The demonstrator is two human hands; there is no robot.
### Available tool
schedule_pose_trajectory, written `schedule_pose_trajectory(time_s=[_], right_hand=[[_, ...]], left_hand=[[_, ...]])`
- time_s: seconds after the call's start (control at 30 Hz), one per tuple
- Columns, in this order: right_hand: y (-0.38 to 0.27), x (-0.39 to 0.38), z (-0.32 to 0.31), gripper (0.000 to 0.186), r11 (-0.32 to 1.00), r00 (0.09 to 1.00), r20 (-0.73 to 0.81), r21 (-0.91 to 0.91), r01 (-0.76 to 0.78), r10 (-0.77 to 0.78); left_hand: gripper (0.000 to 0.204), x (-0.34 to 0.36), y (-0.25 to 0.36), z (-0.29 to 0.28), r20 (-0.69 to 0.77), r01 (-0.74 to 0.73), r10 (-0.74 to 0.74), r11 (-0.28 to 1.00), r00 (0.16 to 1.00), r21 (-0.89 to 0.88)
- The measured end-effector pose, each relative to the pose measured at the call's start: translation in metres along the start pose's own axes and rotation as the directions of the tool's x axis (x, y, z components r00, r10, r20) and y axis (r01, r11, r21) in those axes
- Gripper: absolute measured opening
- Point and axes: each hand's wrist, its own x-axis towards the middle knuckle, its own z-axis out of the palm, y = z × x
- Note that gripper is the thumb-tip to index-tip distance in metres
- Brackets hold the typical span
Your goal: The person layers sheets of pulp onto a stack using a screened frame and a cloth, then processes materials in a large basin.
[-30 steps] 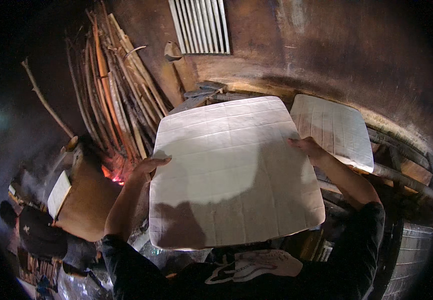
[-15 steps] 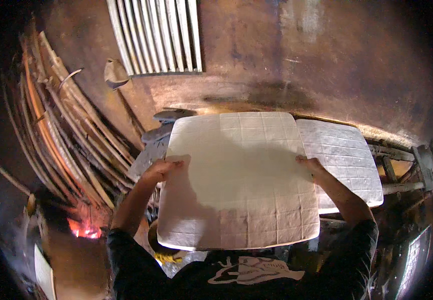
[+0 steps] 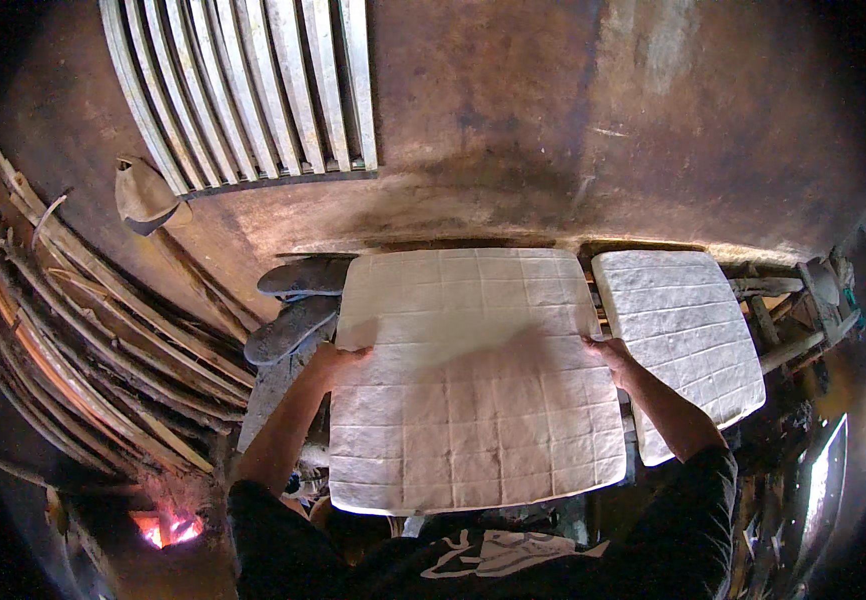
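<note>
A large off-white rectangular slab [image 3: 483, 430] with a grid of lines over its top fills the middle in front of me. My left hand [image 3: 343, 358] grips its left edge, and my right hand [image 3: 609, 354] grips its right edge. Both hands have the thumb side on top; the other fingers are hidden beneath the slab. To the right of it lies a second, similar white gridded slab [image 3: 683, 325], with a narrow gap between the two at the far end. My right forearm passes over the near left part of that second slab.
Two flat grey oval things [image 3: 298, 328] lie left of the slab. Long wooden poles [image 3: 103, 320] lean at the left, above a small fire [image 3: 171, 530]. A cap-like thing [image 3: 145, 195] hangs by the slatted opening [image 3: 248, 90] in the brown wall. A wooden frame [image 3: 793, 350] stands at the right.
The held slab has shifted left relative to the second slab, which it partly covered before; a gap now shows between them. Both hands keep their grip. My view has turned somewhat right.
</note>
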Motion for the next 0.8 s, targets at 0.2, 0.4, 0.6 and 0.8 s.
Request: schedule_pose_trajectory(time_s=[0.2, 0.4, 0.6, 0.8], right_hand=[[-0.004, 0.006, 0.000, 0.055, 0.998, 0.999, -0.029, -0.054, 0.017, -0.019], [0.006, 0.014, -0.006, 0.063, 0.988, 0.980, 0.135, -0.017, 0.150, -0.147], [0.026, -0.022, -0.002, 0.055, 0.965, 0.965, -0.027, -0.013, 0.262, -0.262], [0.133, -0.074, -0.030, 0.045, 0.866, 0.879, 0.034, 0.189, 0.462, -0.476]], left_hand=[[0.045, 0.032, -0.018, 0.015, 0.062, 0.041, -0.036, 0.995, 0.997, -0.093], [0.040, 0.066, -0.085, 0.041, 0.147, 0.058, 0.069, 0.696, 0.987, -0.716], [0.054, 0.034, -0.056, 0.039, 0.106, 0.148, -0.111, 0.876, 0.988, -0.458], [0.076, -0.023, 0.035, 0.080, -0.444, -0.079, 0.252, 0.925, 0.860, 0.371]])
